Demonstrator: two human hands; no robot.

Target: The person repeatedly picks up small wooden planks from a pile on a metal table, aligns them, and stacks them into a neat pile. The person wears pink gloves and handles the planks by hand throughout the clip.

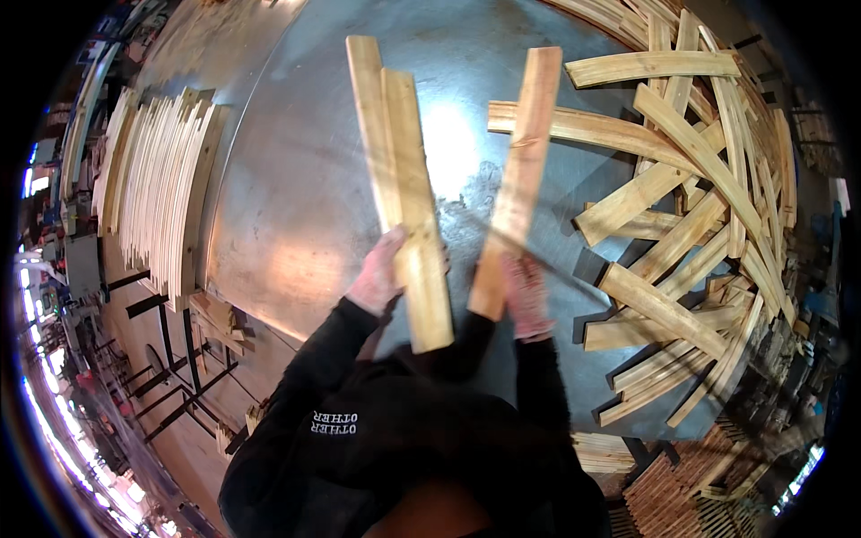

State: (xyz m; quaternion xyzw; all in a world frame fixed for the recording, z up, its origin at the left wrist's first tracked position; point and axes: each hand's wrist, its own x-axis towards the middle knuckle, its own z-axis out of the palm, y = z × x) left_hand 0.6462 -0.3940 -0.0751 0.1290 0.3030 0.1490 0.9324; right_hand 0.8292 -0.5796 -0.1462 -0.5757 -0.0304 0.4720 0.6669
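My left hand (380,272) grips two long pale wooden slats (402,179) held together, their far ends pointing away over the round metal table (296,179). My right hand (526,294) holds a single wooden slat (520,170) by its near end, angled up and slightly right. The two bundles stand apart, with a gap of bare metal between them. Both forearms wear black sleeves and come in from the lower edge.
A loose heap of curved wooden slats (691,206) covers the table's right side. A neat row of slats standing on edge (161,197) lines the left rim. More stacked wood (682,493) lies below at the lower right. A workshop floor with metal frames (170,359) shows at left.
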